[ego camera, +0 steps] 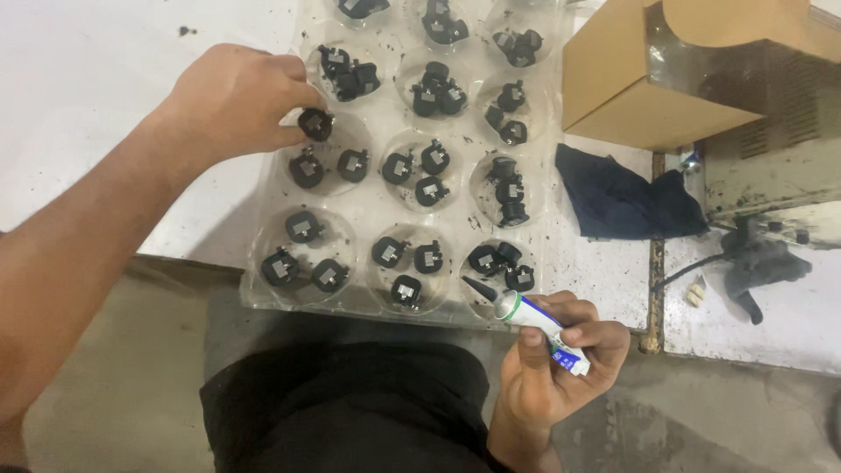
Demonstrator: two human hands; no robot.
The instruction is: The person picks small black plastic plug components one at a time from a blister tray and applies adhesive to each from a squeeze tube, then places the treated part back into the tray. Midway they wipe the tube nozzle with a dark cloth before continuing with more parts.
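Head view: light is even and fairly bright, diffuse, seemingly from overhead. White table (79,105) at upper left is washed out, nearly without texture. Clear plastic tray (372,206) carries soft glare on the rims of its round cups (faint, no hard hot spots). Shadows are weak and short; a soft one lies under the tray's near edge, and the floor below is duller. Dark cloth (618,197) and black parts (435,88) lose detail in their darkest areas. Focus is acceptable across the middle; left hand (232,101) and forearm look slightly soft. Mild wide-angle stretch at the edges. Some compression grain overall.
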